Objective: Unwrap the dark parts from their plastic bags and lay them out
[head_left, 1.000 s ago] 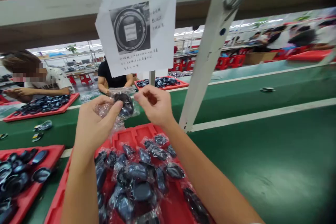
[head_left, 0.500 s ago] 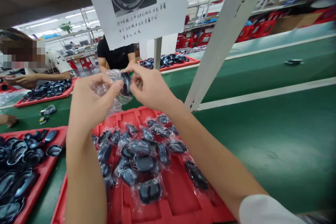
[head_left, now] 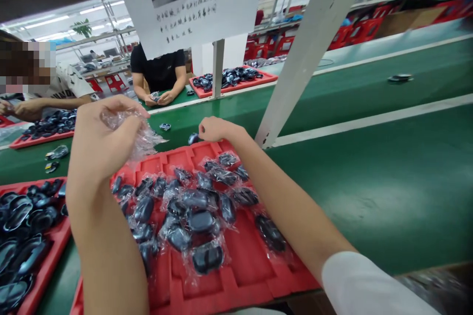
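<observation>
My left hand (head_left: 107,135) is closed around a crumpled clear plastic bag (head_left: 142,140), above the back left of a red tray (head_left: 254,261). Just past the tray's back edge, my right hand (head_left: 214,129) has its fingers closed on a dark glossy shell (head_left: 193,138), low over the green belt (head_left: 229,110); the fingertips are partly hidden. Dark parts wrapped in clear film (head_left: 202,221) lie in the red tray below my arms. A small dark part (head_left: 165,127) rests on the belt between my hands.
A second red tray (head_left: 61,241) with bare dark shells stands at the left. A slanted white post (head_left: 306,54) rises right of my right hand, and a paper sheet (head_left: 236,15) hangs ahead. Two people sit across the belt, near trays of shells.
My hands have moved apart. My right hand has gone down and right with the dark shell, away from the plastic bag, which stays in my left hand. The view has shifted slightly.
</observation>
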Demonstrator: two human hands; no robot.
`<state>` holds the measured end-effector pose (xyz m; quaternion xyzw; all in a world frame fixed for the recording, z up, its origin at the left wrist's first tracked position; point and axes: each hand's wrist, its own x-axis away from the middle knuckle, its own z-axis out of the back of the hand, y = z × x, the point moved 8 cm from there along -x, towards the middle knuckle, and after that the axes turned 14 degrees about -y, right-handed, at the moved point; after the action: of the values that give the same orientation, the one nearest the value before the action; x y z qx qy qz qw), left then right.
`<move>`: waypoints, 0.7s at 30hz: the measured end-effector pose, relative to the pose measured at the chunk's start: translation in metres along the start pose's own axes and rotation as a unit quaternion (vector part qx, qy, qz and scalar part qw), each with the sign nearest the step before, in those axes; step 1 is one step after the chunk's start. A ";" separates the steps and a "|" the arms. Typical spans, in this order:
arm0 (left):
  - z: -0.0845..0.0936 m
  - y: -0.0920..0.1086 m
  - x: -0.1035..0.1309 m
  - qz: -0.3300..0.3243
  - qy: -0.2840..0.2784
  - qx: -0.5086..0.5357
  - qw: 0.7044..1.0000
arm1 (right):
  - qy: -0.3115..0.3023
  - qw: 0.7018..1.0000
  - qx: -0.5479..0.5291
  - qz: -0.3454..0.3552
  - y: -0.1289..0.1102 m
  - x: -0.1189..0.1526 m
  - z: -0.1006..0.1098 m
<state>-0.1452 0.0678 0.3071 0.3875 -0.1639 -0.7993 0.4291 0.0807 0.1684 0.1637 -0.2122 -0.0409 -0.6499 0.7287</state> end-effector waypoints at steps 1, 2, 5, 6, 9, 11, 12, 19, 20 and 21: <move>0.001 0.001 0.000 -0.007 0.008 -0.006 1.000 | -0.025 1.000 0.000 0.000 0.002 -0.001 -0.004; 0.002 0.002 0.001 -0.014 0.013 -0.014 1.000 | -0.052 0.999 0.001 -0.002 0.005 -0.002 -0.010; 0.003 0.004 0.002 -0.024 0.011 -0.022 0.999 | -0.101 0.994 -0.026 0.017 0.010 -0.011 -0.030; 0.003 0.003 0.002 -0.023 0.006 -0.019 1.000 | -0.095 0.993 -0.057 0.044 0.009 -0.014 -0.034; -0.001 0.004 0.001 -0.045 -0.021 -0.011 0.999 | -0.053 0.979 -0.140 0.135 0.000 -0.014 -0.029; -0.004 0.004 0.000 -0.054 -0.033 -0.017 0.998 | -0.048 0.976 -0.133 0.164 -0.008 -0.005 -0.019; -0.005 0.003 0.000 -0.049 -0.031 -0.019 0.998 | -0.037 0.975 -0.124 0.178 -0.014 0.002 -0.010; -0.012 -0.002 -0.001 0.032 -0.059 -0.038 0.997 | 0.144 0.910 -0.191 0.340 -0.065 0.094 0.060; -0.014 0.000 0.000 0.027 -0.077 -0.050 0.995 | 0.159 0.892 -0.209 0.367 -0.072 0.106 0.063; -0.017 0.003 0.000 0.014 -0.094 -0.062 0.994 | 0.179 0.875 -0.225 0.390 -0.078 0.117 0.066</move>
<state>-0.1309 0.0668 0.2982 0.2808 -0.1596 -0.8347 0.4461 0.0379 0.0788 0.2826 -0.2495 0.3239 -0.3314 0.8503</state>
